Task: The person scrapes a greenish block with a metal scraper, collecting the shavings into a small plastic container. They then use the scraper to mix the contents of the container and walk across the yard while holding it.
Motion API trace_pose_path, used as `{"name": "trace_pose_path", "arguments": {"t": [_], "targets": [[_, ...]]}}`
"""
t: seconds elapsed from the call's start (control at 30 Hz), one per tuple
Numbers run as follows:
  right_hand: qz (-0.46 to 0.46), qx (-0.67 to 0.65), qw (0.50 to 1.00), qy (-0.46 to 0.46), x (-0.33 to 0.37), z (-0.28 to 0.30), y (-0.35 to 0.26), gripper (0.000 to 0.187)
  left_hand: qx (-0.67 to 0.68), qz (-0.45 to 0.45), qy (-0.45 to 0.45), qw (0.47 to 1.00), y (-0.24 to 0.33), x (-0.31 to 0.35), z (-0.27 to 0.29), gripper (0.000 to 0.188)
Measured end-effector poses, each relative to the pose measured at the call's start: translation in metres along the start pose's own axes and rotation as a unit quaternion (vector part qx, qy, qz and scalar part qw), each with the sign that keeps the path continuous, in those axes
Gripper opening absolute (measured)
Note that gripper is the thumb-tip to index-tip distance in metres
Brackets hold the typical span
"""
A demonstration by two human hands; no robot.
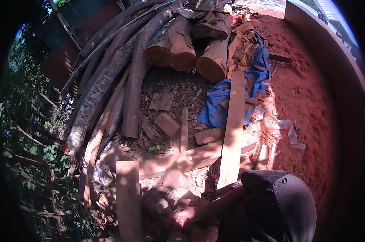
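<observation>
plank (129, 199) of pale-brown wood, flat & straight-edged, lay at lower left of the head view, running off its bottom edge. bare, half-shadowed hand, apparently the right hand (184, 217), was to its right, apart from it. small reddish-brown angular piece (183, 203) sat just beyond the fingers; couldn't tell if they touched, or if the hand gripped anything. couldn't pick out the left hand, so no idea if hands were together. from my remote seat i judged the plank stiff, fairly heavy, prob. rough; i'd have held both long edges nr the middle, minding splinters.
</observation>
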State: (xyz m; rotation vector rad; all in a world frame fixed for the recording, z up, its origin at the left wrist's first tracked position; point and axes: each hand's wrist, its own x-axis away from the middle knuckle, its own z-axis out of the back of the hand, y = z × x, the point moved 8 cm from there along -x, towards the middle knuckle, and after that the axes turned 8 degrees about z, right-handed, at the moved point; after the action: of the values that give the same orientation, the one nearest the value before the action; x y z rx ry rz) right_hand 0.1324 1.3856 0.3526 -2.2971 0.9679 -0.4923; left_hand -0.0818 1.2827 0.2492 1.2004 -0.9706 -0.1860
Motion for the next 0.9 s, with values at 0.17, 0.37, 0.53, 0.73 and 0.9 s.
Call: {"name": "trace_pose_path", "arguments": {"t": [0.17, 0.37, 0.53, 0.73, 0.9], "targets": [[-0.002, 0.011, 1.0, 0.01, 0.001, 0.005, 0.003, 0.026, -0.004, 0.006, 0.006, 1.0, 0.004, -0.001, -0.008, 0.029], [-0.01, 0.023, 1.0, 0.017, 0.003, 0.005, 0.012, 0.027, -0.002, 0.01, 0.016, 1.0, -0.001, -0.002, 0.001, 0.027], [-0.013, 0.034, 0.999, 0.02, 0.0, 0.006, 0.036, 0.027, 0.019, 0.009, 0.036, 0.999, -0.006, -0.002, 0.029, 0.025], [0.026, 0.193, 0.981, 0.014, -0.003, -0.004, 0.07, 0.027, 0.135, 0.001, 0.138, 0.981, -0.042, 0.047, 0.135, 0.023], [-0.112, -0.122, 0.985, 0.049, 0.006, 0.001, 0.065, 0.035, 0.262, 0.016, 0.187, 0.947, -0.08, 0.102, 0.186, 0.021]]}}
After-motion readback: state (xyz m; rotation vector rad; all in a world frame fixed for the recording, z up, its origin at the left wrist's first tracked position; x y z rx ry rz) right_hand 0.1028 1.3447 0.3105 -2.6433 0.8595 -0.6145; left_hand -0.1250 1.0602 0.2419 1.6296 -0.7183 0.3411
